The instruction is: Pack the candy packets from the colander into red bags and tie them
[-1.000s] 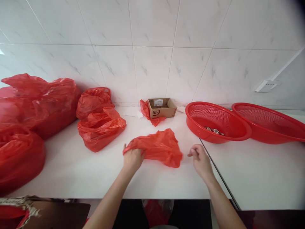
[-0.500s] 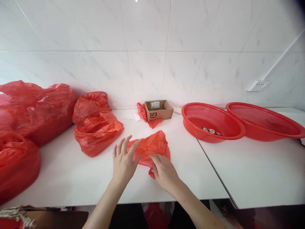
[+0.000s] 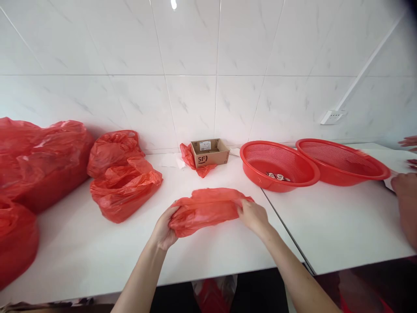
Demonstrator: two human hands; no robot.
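The left hand (image 3: 165, 228) and right hand (image 3: 254, 214) each have a closed grip on the red bag (image 3: 208, 211). It is stretched out, but seems not opened yet.

Bright light, glare on wall tiles (image 3: 192, 104), dark upper-right corner

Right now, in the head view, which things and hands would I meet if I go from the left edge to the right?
Bulky red bags → open red bag → the wearer's left hand → held red bag → red basket with small items → second red basket → another person's nearer hand at the right edge.
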